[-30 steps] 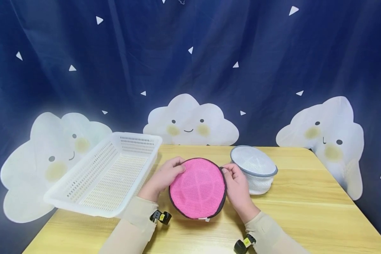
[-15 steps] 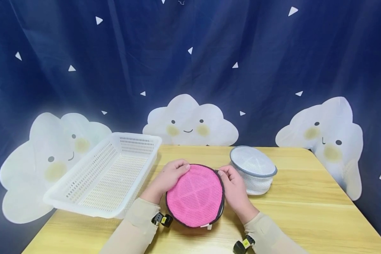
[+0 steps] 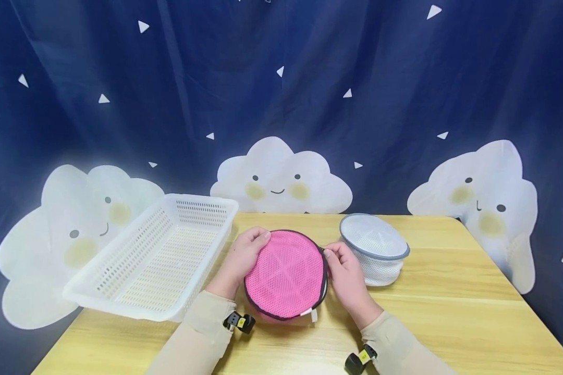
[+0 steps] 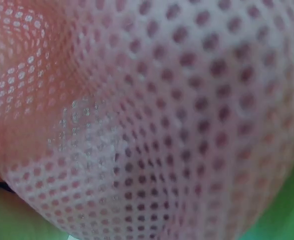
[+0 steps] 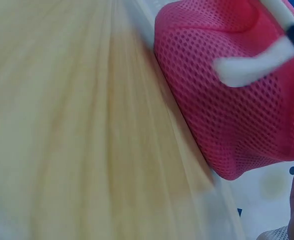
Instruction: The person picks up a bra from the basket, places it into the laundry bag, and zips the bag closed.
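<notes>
A round pink mesh laundry bag [image 3: 286, 276] with a black zipped rim stands tilted between my hands in the head view. My left hand [image 3: 241, 260] grips its upper left edge, thumb on the mesh top and the other fingers partly hidden. On the right side, my right hand [image 3: 349, 281] pinches the black rim between thumb and fingers; whether it holds a zipper pull is too small to tell. A white tag [image 5: 251, 65] hangs from the rim in the right wrist view. Mesh [image 4: 186, 125] fills most of the left wrist view.
At the left lies a white perforated plastic basket [image 3: 211, 255] with nothing inside. A white mesh bag [image 3: 375, 250] with a grey rim stands just behind my right hand. Beneath everything is a wooden table [image 3: 450, 312], backed by a dark blue cloud-print curtain [image 3: 380, 67].
The pink laundry bag dipped toward me, then rose again. It has turned slightly, so its white tag now sits farther right. Both hands keep their holds.
</notes>
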{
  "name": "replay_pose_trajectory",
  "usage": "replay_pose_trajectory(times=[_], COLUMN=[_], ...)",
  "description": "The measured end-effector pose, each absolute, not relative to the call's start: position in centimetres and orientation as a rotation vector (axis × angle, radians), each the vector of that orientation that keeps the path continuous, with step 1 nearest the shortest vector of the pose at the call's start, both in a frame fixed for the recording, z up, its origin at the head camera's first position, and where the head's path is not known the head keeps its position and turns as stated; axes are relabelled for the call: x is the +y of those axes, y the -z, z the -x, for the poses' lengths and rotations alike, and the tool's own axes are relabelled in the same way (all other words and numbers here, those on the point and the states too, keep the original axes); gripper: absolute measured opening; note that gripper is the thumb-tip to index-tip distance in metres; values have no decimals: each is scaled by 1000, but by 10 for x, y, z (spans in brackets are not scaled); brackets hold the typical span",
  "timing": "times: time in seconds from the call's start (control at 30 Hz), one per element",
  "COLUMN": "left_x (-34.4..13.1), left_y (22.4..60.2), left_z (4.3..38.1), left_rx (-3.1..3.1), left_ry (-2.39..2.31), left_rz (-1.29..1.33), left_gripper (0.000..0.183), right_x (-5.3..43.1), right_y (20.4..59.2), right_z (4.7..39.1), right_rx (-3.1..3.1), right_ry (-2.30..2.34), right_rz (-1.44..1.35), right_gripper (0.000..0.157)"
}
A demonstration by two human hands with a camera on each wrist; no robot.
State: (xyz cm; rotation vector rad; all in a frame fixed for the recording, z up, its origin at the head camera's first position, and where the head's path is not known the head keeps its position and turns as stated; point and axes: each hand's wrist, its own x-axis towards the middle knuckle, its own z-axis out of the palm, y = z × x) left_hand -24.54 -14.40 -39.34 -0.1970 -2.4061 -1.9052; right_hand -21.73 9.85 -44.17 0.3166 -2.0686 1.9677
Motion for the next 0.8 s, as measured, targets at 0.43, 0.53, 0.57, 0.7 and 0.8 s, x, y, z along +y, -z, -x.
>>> replay_pose_trajectory(times=[0.43, 0.53, 0.57, 0.7, 0.8], left_x=[-147, -147, -147, -146, -144], left_y=[394, 396, 396, 396, 396], left_z=[252, 254, 254, 253, 252], left_rx=[-2219, -2113, -2078, -1995, -1972], left_ry=[1985, 2027, 2044, 2082, 2113], left_rz=[9, -51, -59, -60, -40], left_gripper=[25, 25, 24, 27, 27], right_x=[93, 93, 93, 92, 92], right_y=[417, 423, 426, 436, 439], right_z=[202, 205, 207, 212, 213], right_rx=[-2032, -2030, -2028, -2028, -2039], right_ry=[-2062, -2077, -2085, -2095, -2075], right_rz=[-306, -327, -330, -328, -326], right_gripper=[9, 8, 9, 9, 9])
